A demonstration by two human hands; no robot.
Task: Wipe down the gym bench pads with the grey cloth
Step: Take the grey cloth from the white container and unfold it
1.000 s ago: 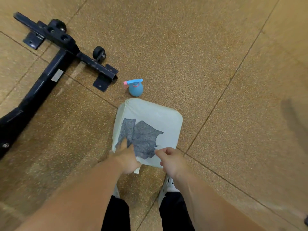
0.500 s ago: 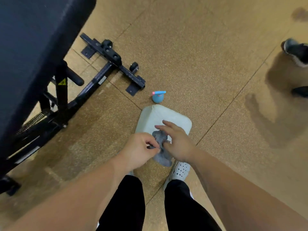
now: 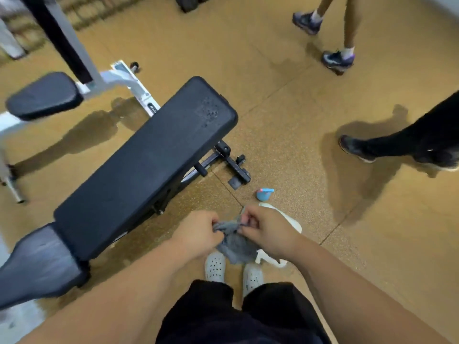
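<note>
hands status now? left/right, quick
Left hand: closed, its grip pinching the crumpled grey fabric cloth.
Right hand: closed, its grip on the same cloth, held above the floor.

Both hands pinch grey cloth (image 3: pixel 236 242) at chest front: left hand (image 3: pixel 198 234), right hand (image 3: pixel 268 234), cloth bunched, hanging between them. Long black bench pad (image 3: pixel 146 165) left of hands, droplets near far end; smaller seat pad (image 3: pixel 37 264) at near end. Blue spray bottle (image 3: pixel 264 194) on floor beside white container (image 3: pixel 285 219). Other people's legs at right.
</note>
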